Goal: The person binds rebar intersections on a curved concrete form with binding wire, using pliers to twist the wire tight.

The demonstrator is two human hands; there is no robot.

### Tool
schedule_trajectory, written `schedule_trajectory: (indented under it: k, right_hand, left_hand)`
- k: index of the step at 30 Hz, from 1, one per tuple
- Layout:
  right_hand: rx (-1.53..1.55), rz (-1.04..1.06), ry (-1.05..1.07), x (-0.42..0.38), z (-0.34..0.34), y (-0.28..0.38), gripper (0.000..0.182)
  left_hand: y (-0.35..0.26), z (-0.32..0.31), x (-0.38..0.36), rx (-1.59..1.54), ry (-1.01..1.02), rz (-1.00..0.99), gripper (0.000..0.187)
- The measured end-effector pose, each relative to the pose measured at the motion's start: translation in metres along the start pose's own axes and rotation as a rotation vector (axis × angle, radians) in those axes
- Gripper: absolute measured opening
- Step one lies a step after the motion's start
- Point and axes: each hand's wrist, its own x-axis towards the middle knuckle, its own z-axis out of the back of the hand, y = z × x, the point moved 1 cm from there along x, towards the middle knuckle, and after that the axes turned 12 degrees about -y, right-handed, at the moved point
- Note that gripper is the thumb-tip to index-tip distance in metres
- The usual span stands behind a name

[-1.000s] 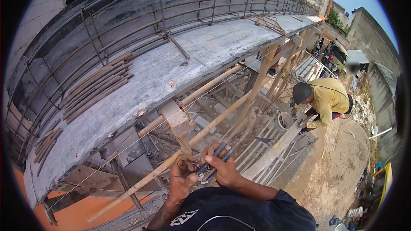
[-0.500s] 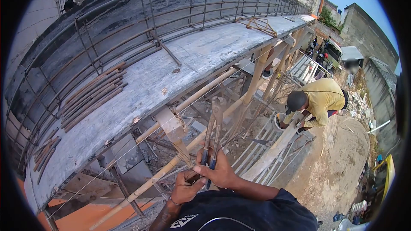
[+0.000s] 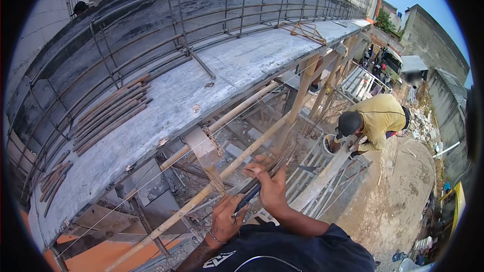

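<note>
A pair of long pincers (image 3: 250, 194) with dark blue grips lies slanted between my hands, over the gap beside the formwork. My left hand (image 3: 225, 216) is closed round the grip end, low and close to my shirt. Farther up the tool, my right hand (image 3: 272, 186) curls about the metal part, with thumb and fingertips bent toward the left. The pincers' head end is blurred beyond the right hand's fingers. Just left of the hands, a bamboo pole (image 3: 201, 194) runs diagonally under a wooden block (image 3: 200, 146).
Rebar caging (image 3: 184, 45) runs along the concrete ledge (image 3: 171, 106), where short rebar pieces (image 3: 111, 113) lie in a pile. A taut string (image 3: 166, 168) crosses beside the ledge. Below right, a person in a yellow top (image 3: 380, 121) bends over a long board (image 3: 325, 174) near a bucket (image 3: 330, 144).
The pincers have swung from nearly upright to a slant, head toward the right. My right hand has moved up along them, while my left hand has shifted slightly right onto the grips.
</note>
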Motion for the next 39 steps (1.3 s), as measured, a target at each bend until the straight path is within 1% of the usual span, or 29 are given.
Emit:
schedule_trajectory:
  k: [2, 3, 5, 6, 7, 8, 10, 11, 12, 13, 14, 15, 16, 17, 18, 20, 21, 22, 23, 24, 25, 26, 28, 29, 31, 33, 35, 37, 39]
  right_hand:
    - [0.211, -0.034, -0.049, 0.005, 0.007, -0.005, 0.054]
    - [0.212, -0.033, -0.046, 0.007, 0.008, -0.005, 0.054]
    - [0.221, 0.096, -0.006, 0.011, 0.013, -0.003, 0.044]
    - [0.22, 0.091, -0.002, 0.014, 0.015, 0.002, 0.044]
    - [0.232, 0.138, -0.082, 0.021, 0.017, 0.01, 0.043]
    - [0.245, 0.18, -0.156, 0.029, 0.019, 0.018, 0.042]
    - [0.205, 0.261, -0.135, 0.046, 0.029, 0.039, 0.042]
    - [0.185, 0.3, -0.144, 0.053, 0.028, 0.053, 0.043]
    - [0.164, 0.344, -0.159, 0.061, 0.026, 0.071, 0.043]
    - [0.013, 0.451, -0.11, 0.07, 0.027, 0.089, 0.042]
    - [-0.138, 0.561, -0.06, 0.08, 0.025, 0.108, 0.041]
    - [-0.324, 0.593, -0.026, 0.087, 0.018, 0.13, 0.04]
    - [-0.51, 0.621, 0.011, 0.095, 0.006, 0.151, 0.038]
    - [-0.692, 0.791, 0.042, 0.109, -0.009, 0.164, 0.039]
    - [-0.872, 0.959, 0.076, 0.126, -0.026, 0.176, 0.04]
    - [-1.092, 1.171, 0.271, 0.16, -0.059, 0.2, 0.045]
    - [-1.235, 1.118, 0.332, 0.181, -0.074, 0.205, 0.047]
    - [-1.375, 1.064, 0.394, 0.202, -0.086, 0.209, 0.05]
    - [-1.436, 1.09, 0.449, 0.226, -0.094, 0.208, 0.052]
    - [-1.497, 1.121, 0.506, 0.249, -0.098, 0.203, 0.055]
    - [-1.493, 1.128, 0.526, 0.266, -0.1, 0.198, 0.055]
    - [-1.494, 1.075, 0.578, 0.282, -0.103, 0.192, 0.057]
    - [-1.45, 0.988, 0.666, 0.311, -0.106, 0.178, 0.061]
    - [-1.453, 0.978, 0.703, 0.322, -0.108, 0.17, 0.061]
    - [-1.355, 0.919, 0.759, 0.341, -0.11, 0.156, 0.06]
    - [-1.393, 0.859, 0.778, 0.355, -0.11, 0.147, 0.06]
    - [-1.313, 0.871, 0.8, 0.361, -0.107, 0.145, 0.061]
    - [-1.337, 0.826, 0.808, 0.359, -0.107, 0.145, 0.063]
    - [-1.351, 0.908, 0.842, 0.353, -0.111, 0.148, 0.064]
  left_hand:
    - [-0.003, 0.0, 0.002, 0.025, 0.033, -0.037, 0.023]
    - [-0.003, -0.001, 0.003, 0.013, 0.042, -0.048, 0.024]
    - [-0.003, 0.0, 0.005, 0.001, 0.05, -0.058, 0.026]
    - [-0.004, 0.002, 0.006, -0.032, 0.053, 0.0, 0.024]
    - [-0.003, 0.006, 0.005, -0.059, 0.052, 0.064, 0.023]
    - [-0.001, 0.01, 0.002, -0.045, 0.04, 0.077, 0.023]
    - [0.011, 0.017, -0.007, -0.076, 0.015, 0.169, 0.019]
    - [0.015, 0.02, -0.013, -0.062, -0.004, 0.183, 0.019]
    - [0.02, 0.022, -0.021, -0.162, -0.073, 0.331, 0.018]
    - [0.026, 0.022, -0.029, -0.27, -0.139, 0.475, 0.017]
    - [0.034, 0.02, -0.037, -0.443, -0.231, 0.539, 0.02]
    - [0.032, 0.024, -0.039, -0.442, -0.239, 0.545, 0.02]
    - [0.03, 0.028, -0.038, -0.57, -0.283, 0.555, 0.021]
    - [0.028, 0.032, -0.037, -0.694, -0.328, 0.565, 0.022]
    - [0.028, 0.035, -0.038, -0.731, -0.321, 0.548, 0.023]
    - [0.022, 0.039, -0.036, -0.768, -0.321, 0.542, 0.024]
    - [0.018, 0.042, -0.035, -0.812, -0.313, 0.524, 0.024]
    - [0.015, 0.044, -0.035, -0.776, -0.303, 0.499, 0.023]
    - [0.015, 0.048, -0.037, -0.769, -0.314, 0.5, 0.023]
    - [0.015, 0.051, -0.041, -0.776, -0.267, 0.538, 0.023]
    - [0.015, 0.054, -0.044, -0.789, -0.224, 0.577, 0.024]
    - [0.016, 0.057, -0.048, -0.795, -0.25, 0.582, 0.024]
    - [0.021, 0.056, -0.059, -0.815, -0.19, 0.732, 0.024]
    - [0.022, 0.052, -0.065, -0.82, -0.216, 0.753, 0.024]
    - [0.024, 0.046, -0.072, -0.847, -0.237, 0.758, 0.024]
    - [0.023, 0.045, -0.075, -0.852, -0.235, 0.794, 0.023]
    - [0.021, 0.044, -0.073, -0.868, -0.204, 0.794, 0.023]
    - [0.024, 0.043, -0.073, -0.874, -0.197, 0.781, 0.022]
    - [0.025, 0.042, -0.069, -0.916, -0.207, 0.768, 0.023]
